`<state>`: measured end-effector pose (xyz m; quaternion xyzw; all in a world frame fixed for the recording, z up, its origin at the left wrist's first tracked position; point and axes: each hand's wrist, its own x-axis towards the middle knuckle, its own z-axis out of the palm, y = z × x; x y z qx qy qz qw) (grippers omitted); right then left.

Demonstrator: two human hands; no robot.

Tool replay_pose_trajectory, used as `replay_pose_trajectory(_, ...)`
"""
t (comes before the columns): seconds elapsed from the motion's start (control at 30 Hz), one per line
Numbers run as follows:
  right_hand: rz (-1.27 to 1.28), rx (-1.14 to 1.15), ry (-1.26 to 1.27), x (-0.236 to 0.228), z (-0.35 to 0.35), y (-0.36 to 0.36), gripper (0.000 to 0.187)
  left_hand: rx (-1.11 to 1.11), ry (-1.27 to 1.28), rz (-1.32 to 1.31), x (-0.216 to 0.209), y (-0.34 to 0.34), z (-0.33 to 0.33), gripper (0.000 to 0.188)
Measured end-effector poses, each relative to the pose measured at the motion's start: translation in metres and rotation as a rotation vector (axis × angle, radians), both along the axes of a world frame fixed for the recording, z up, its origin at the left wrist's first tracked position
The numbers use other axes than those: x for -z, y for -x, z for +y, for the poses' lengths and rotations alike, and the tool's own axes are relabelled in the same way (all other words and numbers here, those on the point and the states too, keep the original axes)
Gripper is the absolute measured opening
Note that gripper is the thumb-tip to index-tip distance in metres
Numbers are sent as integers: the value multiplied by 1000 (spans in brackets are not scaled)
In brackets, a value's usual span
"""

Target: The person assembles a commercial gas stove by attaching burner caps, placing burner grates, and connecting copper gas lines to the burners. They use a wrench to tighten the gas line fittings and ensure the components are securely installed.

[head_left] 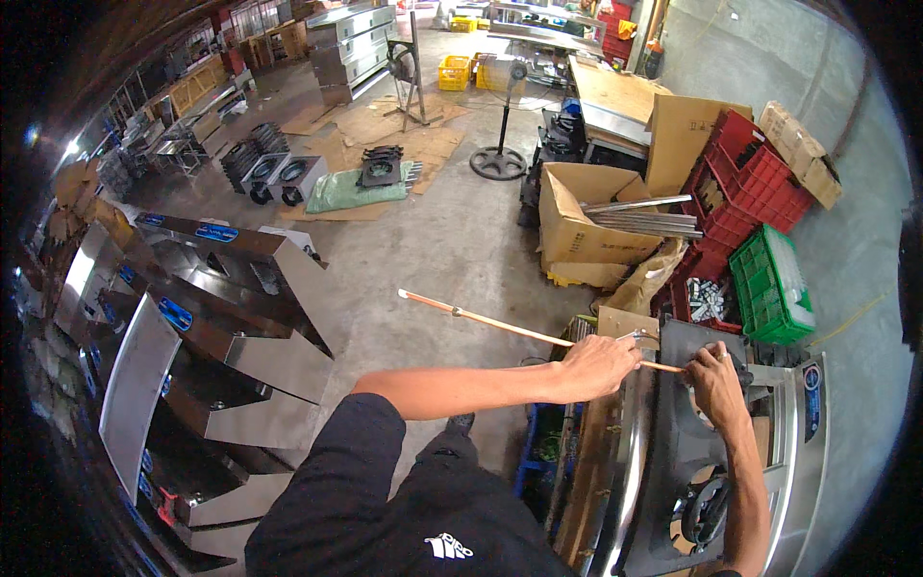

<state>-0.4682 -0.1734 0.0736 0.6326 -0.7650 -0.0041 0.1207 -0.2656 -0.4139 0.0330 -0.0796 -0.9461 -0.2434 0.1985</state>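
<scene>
My left hand (601, 367) is closed round a long thin copper-coloured tube (519, 330), which slants up and away to the left. A small fitting sits on the tube near its far end. Beside the left fingers a small shiny metal piece (638, 336) shows, and I cannot make out its kind. My right hand (716, 383) has its fingers bent at the tube's near end, over the black top plate of a gas stove (663, 462). What those fingers grip is hidden. A round burner (700, 510) sits in the plate below my right wrist.
An open cardboard box (586, 226) with metal strips (644, 223) stands beyond the stove. Red crates (750, 183) and a green crate (774, 284) line the wall. Steel stove housings (260, 375) crowd the left. A pedestal fan (498, 163) stands farther off on the concrete floor.
</scene>
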Motion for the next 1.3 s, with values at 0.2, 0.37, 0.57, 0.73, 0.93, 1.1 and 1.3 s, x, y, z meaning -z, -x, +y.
replay_pose_trajectory(0.2, 86, 187, 118, 22, 6, -33, 29, -15, 72, 17, 0, -7, 6, 29)
replay_pose_trajectory(0.37, 39, 224, 51, 16, 11, -25, 27, -56, 94, 76, 1, -3, 10, 26)
replay_pose_trajectory(0.57, -214, 200, -500, -22, -13, 27, 31, -63, 133, 47, 1, -6, 9, 33)
replay_pose_trajectory(0.73, -282, 155, -379, -12, -9, 22, 26, -58, 85, 80, -2, -9, 9, 25)
replay_pose_trajectory(0.93, 97, 207, 124, 27, 5, -27, 36, -63, -1, -14, -6, -9, 10, 17)
replay_pose_trajectory(1.1, 22, 257, 148, 20, 6, -34, 31, -71, 61, 14, -6, -8, 9, 23)
replay_pose_trajectory(1.3, -282, 165, -562, -22, -21, 31, 21, -84, 87, 66, -7, -9, 10, 23)
